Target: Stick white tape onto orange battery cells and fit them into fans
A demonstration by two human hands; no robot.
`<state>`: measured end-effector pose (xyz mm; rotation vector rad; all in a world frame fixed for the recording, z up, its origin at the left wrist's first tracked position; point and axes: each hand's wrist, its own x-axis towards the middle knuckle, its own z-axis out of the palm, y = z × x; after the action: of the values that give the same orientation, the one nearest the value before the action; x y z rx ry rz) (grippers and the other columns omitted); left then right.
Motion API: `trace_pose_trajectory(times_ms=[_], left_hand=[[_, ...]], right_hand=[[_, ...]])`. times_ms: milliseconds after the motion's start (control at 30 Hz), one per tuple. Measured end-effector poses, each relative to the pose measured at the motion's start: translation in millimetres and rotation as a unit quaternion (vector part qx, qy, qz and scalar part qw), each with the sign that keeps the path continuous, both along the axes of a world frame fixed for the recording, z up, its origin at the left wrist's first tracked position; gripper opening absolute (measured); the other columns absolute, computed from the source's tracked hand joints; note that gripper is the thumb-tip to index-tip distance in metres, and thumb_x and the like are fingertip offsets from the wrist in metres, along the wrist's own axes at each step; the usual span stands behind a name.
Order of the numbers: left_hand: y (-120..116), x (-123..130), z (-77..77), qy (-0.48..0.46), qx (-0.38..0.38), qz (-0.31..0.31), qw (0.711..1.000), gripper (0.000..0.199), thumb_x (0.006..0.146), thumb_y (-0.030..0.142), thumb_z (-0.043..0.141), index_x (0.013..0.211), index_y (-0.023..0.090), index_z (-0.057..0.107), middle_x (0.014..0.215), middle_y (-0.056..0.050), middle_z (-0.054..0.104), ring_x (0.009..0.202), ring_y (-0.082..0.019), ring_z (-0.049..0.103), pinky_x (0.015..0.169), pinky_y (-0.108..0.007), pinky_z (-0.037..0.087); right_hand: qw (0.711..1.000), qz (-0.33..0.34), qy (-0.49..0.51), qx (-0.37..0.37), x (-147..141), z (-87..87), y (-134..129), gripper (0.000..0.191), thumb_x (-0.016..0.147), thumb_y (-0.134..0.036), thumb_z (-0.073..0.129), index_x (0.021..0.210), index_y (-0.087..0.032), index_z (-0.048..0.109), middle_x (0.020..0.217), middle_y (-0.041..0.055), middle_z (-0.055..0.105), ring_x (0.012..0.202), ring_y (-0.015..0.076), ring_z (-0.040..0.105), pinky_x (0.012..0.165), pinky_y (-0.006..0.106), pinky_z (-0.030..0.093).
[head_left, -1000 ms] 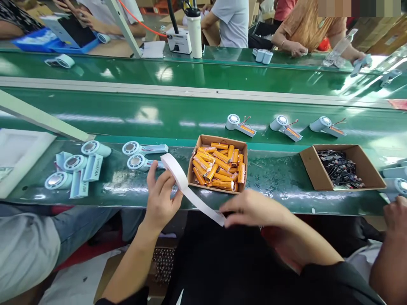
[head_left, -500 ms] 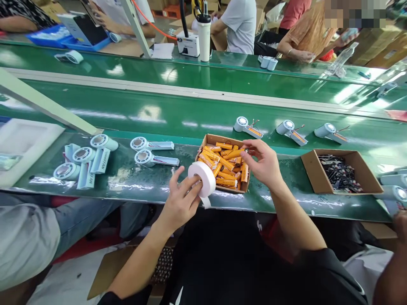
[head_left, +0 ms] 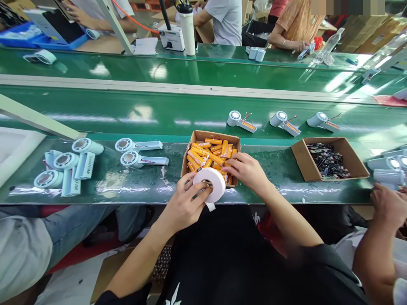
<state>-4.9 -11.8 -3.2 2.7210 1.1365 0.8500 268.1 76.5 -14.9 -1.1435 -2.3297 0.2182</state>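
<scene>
In my left hand (head_left: 187,202) is a roll of white tape (head_left: 216,183), with fingers through its core and a short loose end hanging below. My right hand (head_left: 249,170) is bent over the right side of a cardboard box (head_left: 187,146) of orange cylindrical batteries (head_left: 216,159). Its fingertips pinch at an orange battery, which is largely hidden by the fingers and the tape roll. The two hands are close together at the box's near edge.
Small light-blue fans (head_left: 130,159) lie left of the box, with several more piled further left. Fans with wires (head_left: 248,125) lie on the green belt (head_left: 178,110). Right stands a box of small wired parts (head_left: 359,167); a co-worker's hand (head_left: 386,201) is beyond it.
My right hand has come down and toward me, bringing the battery near the tape roll. My left hand has shifted slightly right with the tape. The whole view has also shifted.
</scene>
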Motion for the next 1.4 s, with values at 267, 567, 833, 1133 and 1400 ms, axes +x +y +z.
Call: trace_pose_trajectory(times_ms=[267, 567, 833, 1133, 1400], left_hand=[[-3, 2, -5.0, 0.005, -0.007, 0.007, 1.0, 0.045, 0.081, 0.0, 0.07, 0.124, 0.014, 0.073, 0.12, -0.014, 0.071, 0.137, -0.042, 0.045, 0.11, -0.065, 0.055], [-6, 5, -5.3, 0.013, -0.02, 0.007, 1.0, 0.044, 0.083, 0.001, 0.068, 0.125, 0.015, 0.073, 0.121, -0.014, 0.071, 0.139, -0.042, 0.043, 0.107, -0.061, 0.058], [-5, 6, -3.5, 0.031, -0.015, 0.002, 0.999, 0.044, 0.086, 0.004, 0.069, 0.126, 0.02, 0.074, 0.122, -0.011, 0.072, 0.142, -0.04, 0.043, 0.107, -0.056, 0.06], [0, 3, 9.2, 0.106, 0.08, -0.046, 0.99, 0.045, 0.09, 0.004, 0.071, 0.132, 0.02, 0.073, 0.126, -0.009, 0.074, 0.141, -0.031, 0.055, 0.11, -0.042, 0.061], [15, 14, 24.3, 0.125, 0.083, -0.151, 0.977, 0.035, 0.093, 0.0, 0.064, 0.123, 0.014, 0.074, 0.118, -0.007, 0.073, 0.138, -0.025, 0.06, 0.128, -0.043, 0.045]], right_hand=[[0.983, 0.105, 0.034, -0.144, 24, 4.6, 9, 0.033, 0.102, -0.031, 0.065, 0.134, -0.025, 0.072, 0.125, 0.0088, 0.077, 0.111, 0.0258, 0.068, 0.101, 0.046, 0.056], [0.978, -0.021, 0.172, -0.112, 5, -17.8, 5, 0.034, 0.108, -0.041, 0.051, 0.102, -0.021, 0.078, 0.098, 0.0076, 0.081, 0.092, 0.0219, 0.072, 0.088, 0.037, 0.057], [0.963, -0.156, 0.219, -0.019, -2, -13.8, 10, 0.053, 0.108, -0.064, 0.036, 0.102, -0.024, 0.072, 0.085, 0.0075, 0.079, 0.078, 0.0227, 0.077, 0.077, 0.035, 0.06], [0.978, -0.164, 0.116, -0.05, -1, 44.6, -22, 0.044, 0.111, -0.056, 0.03, 0.113, -0.025, 0.061, 0.079, 0.0055, 0.074, 0.069, 0.023, 0.07, 0.065, 0.032, 0.049], [0.992, -0.063, -0.108, -0.033, -12, 56.7, -28, 0.034, 0.109, -0.033, 0.036, 0.099, -0.021, 0.067, 0.071, 0.0046, 0.071, 0.052, 0.0147, 0.054, 0.05, 0.03, 0.021]])
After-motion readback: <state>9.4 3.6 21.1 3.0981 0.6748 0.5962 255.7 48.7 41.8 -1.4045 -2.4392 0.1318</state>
